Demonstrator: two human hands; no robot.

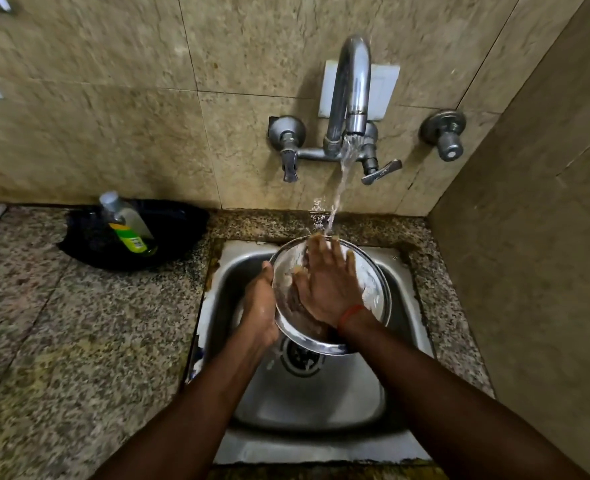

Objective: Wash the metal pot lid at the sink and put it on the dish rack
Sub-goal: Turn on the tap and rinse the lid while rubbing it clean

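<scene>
Now mid-wash, rinse stage. Left hand (260,306) grips left rim of metal pot lid (373,282), holds it tilted over sink (307,403) under water (342,174) running from tap (352,81). Right hand (328,289) lies flat on lid's face, fingers spread. Next, I judge: finish rinse, shut tap, shake off drips, carry lid to dish rack, which is out of view. Wet rim probably slippery, so firm grip needed.

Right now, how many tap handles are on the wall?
3: the left lever left of the spout, the right lever just right of it, and a round knob alone further right. None looks hidden.
</scene>
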